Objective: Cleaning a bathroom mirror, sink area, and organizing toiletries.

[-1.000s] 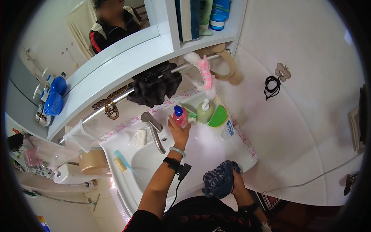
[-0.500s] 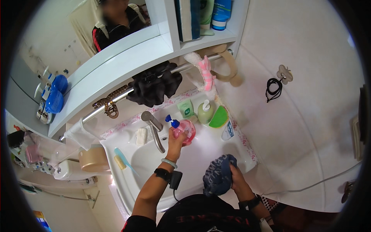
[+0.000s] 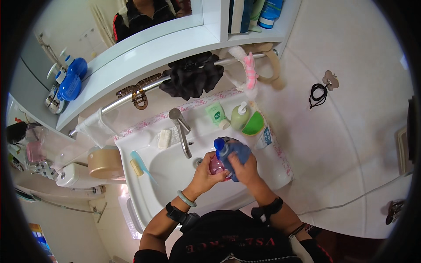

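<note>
Pink bottle point(image 3: 215, 166): drawn toward the person, now over the sink point(image 3: 169, 165); contents unclear
Blue cloth point(image 3: 240, 151): brought over from the right, now against the bottle
Left hand point(image 3: 203, 178): fingers wrapped around the bottle
Right hand point(image 3: 247, 170): fingers clutching the cloth
Green pump bottle point(image 3: 240, 119): beside the green tube point(image 3: 215, 113), contents hidden

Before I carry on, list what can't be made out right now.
In the head view:
- Pink bottle: much of its body is hidden by the left hand, the blue cloth and the right hand.
- Blue cloth: its surface detail is lost to blur.
- Blue tube on the shelf: its top is cut off by the upper edge.
- Dark object at far right: cut off by the dark rim, kind unclear.
</note>
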The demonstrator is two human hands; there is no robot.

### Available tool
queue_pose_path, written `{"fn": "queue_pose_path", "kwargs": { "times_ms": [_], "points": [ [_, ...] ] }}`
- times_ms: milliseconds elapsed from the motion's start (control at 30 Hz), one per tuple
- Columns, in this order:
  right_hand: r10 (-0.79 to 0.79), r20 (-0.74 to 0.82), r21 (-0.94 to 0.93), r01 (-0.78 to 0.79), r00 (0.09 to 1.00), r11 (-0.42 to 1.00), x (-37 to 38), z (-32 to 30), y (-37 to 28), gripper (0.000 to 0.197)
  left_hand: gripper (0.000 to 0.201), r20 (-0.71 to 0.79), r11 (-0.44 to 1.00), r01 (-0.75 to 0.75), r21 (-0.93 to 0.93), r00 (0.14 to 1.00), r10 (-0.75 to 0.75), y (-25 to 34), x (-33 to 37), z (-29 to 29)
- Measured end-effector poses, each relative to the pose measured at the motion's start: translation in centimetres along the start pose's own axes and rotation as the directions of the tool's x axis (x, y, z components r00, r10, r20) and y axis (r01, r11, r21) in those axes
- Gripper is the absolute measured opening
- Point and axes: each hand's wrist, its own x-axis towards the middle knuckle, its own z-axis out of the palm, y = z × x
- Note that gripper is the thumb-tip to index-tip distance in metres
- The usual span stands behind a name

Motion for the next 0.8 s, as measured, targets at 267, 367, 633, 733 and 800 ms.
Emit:
{"fn": "queue_pose_path", "kwargs": {
  "times_ms": [267, 367, 633, 733, 800],
  "points": [
    [0.457, 0.466, 0.827, -0.557, 0.758, 0.08, -0.7, 0.5, 3.3, 0.05, 0.058, -0.159, 0.937, -0.19, -0.294, 0.976, 0.148, 2.5, -1.0, 1.5],
    [0.509, 0.502, 0.825, -0.565, 0.7, -0.037, -1.7, 1.3, 2.7, 0.052, 0.063, -0.28, 0.906, -0.301, 0.299, 0.88, 0.385, 1.6, -0.2, 1.3],
    [0.533, 0.469, 0.809, -0.585, 0.704, 0.062, -2.5, 3.5, 3.6, 0.05, 0.068, -0.218, 0.602, -0.344, 0.72, 0.712, 0.668, 0.5, -1.0, 1.7],
    [0.589, 0.31, 0.717, -0.59, 0.746, 0.37, -2.4, 4.3, 4.6, 0.048, 0.064, -0.149, 0.526, -0.323, 0.787, 0.727, 0.67, 3.2, -1.6, 1.8],
    [0.647, 0.364, 0.718, -0.644, 0.67, 0.263, -1.6, 3.6, -0.8, 0.047, 0.062, -0.239, 0.646, -0.355, 0.676, 0.723, 0.648, 4.0, -2.3, 1.3]
  ]
}}
